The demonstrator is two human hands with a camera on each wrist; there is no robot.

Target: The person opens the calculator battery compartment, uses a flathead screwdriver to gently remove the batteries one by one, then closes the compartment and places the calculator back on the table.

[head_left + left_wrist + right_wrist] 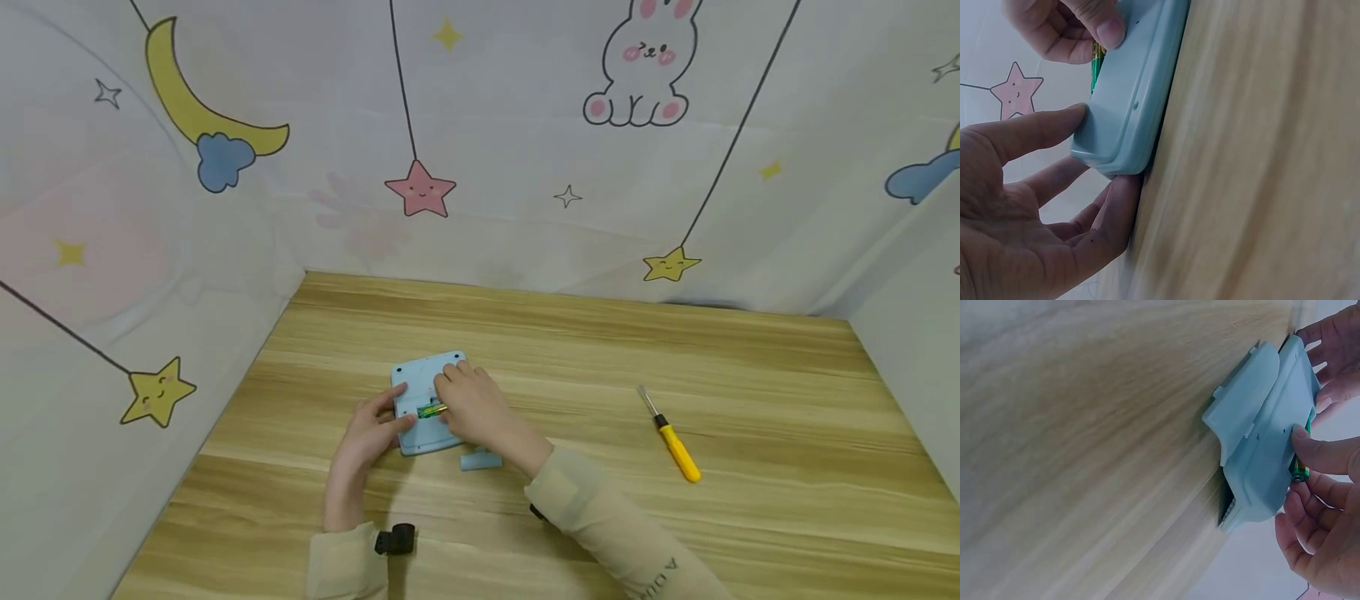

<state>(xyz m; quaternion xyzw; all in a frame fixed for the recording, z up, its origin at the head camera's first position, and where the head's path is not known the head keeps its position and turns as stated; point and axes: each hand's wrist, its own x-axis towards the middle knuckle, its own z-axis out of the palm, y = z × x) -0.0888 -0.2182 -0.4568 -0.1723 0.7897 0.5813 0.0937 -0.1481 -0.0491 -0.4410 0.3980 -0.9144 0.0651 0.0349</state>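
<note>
A light-blue flat device point(422, 371), perhaps a calculator, lies back side up on the wooden table, small dark holes near its corners. My left hand point(371, 429) grips its left edge, with the thumb on the upper face and other fingers at the side in the left wrist view. A green-and-gold cylindrical battery point(431, 411) sits at the slot in the middle of the back. My right hand point(474, 407) pinches this battery between thumb and fingers; the battery's end point(1299, 475) shows below the thumb in the right wrist view. The fingers partly hide the slot.
A light-blue battery cover point(480, 461) lies by the device's near right corner, under the right forearm. Farther right lies a screwdriver point(678, 450) with a yellow handle. A white printed curtain point(510, 242) borders the table's back and sides.
</note>
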